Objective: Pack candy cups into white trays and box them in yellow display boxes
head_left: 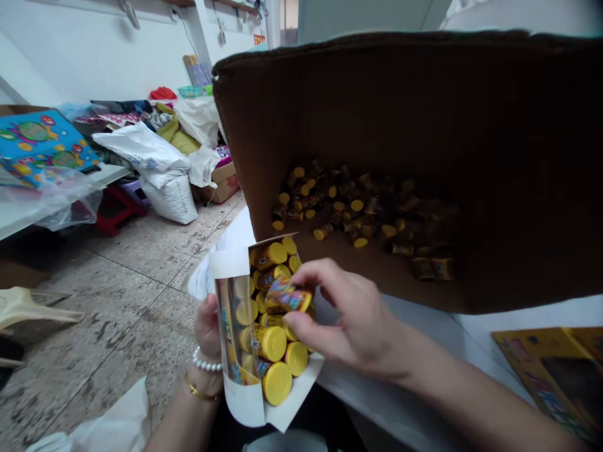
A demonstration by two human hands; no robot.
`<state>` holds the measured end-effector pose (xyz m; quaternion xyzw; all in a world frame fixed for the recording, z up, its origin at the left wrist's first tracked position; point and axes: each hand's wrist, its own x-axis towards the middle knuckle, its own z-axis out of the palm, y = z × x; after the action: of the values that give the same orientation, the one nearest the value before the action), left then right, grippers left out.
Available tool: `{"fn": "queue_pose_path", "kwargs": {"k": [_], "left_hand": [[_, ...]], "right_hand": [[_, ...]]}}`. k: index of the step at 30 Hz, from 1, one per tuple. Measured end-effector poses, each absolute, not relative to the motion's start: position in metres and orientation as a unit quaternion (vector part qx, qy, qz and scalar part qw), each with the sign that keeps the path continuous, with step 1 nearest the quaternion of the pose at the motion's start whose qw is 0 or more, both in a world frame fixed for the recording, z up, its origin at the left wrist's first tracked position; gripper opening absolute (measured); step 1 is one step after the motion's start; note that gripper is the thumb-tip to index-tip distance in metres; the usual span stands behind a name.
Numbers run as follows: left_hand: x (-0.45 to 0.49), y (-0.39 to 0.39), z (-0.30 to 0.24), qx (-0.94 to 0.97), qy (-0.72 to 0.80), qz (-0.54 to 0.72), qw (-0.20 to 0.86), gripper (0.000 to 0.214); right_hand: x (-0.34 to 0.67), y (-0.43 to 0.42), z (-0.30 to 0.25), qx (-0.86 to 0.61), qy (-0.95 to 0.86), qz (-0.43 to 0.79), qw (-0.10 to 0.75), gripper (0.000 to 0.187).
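Observation:
My left hand grips a small white display box from behind, tilted toward me. The box is packed with several small tubs that have yellow lids. My right hand pinches one colourful tub between thumb and fingers, right over the box's open face. Behind the hands stands a big brown cardboard carton lying open toward me, with several more yellow-lidded tubs heaped on its floor.
A white tabletop carries the carton, and a yellow printed pack lies at the right. To the left are a stone floor, white sacks, a red stool and a blue printed box on a table.

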<state>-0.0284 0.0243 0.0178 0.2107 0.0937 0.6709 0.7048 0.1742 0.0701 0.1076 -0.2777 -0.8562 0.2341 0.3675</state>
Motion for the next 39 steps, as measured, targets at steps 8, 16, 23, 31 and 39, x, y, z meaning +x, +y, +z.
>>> {"fn": "queue_pose_path", "kwargs": {"k": [8, 16, 23, 31, 39], "left_hand": [[-0.031, 0.021, 0.016, 0.185, 0.025, 0.660, 0.728, 0.022], [-0.027, 0.025, 0.021, 0.213, 0.022, 0.609, 0.763, 0.039], [-0.033, 0.028, 0.013, 0.201, 0.055, 0.582, 0.786, 0.047], [-0.035, 0.035, 0.015, 0.246, 0.055, 0.523, 0.814, 0.055], [-0.036, 0.035, 0.006, 0.211, 0.072, 0.531, 0.818, 0.055]], "right_hand": [[0.162, 0.061, 0.090, -0.203, -0.866, 0.094, 0.446, 0.035], [0.167, 0.082, 0.092, -0.200, -0.884, 0.098, 0.410, 0.040], [0.227, 0.171, 0.049, -0.566, -0.788, -0.018, 0.243, 0.031], [0.237, 0.194, 0.024, -0.596, -0.750, 0.062, 0.279, 0.033], [0.182, 0.112, 0.106, -0.360, -0.767, 0.278, 0.453, 0.030]]}}
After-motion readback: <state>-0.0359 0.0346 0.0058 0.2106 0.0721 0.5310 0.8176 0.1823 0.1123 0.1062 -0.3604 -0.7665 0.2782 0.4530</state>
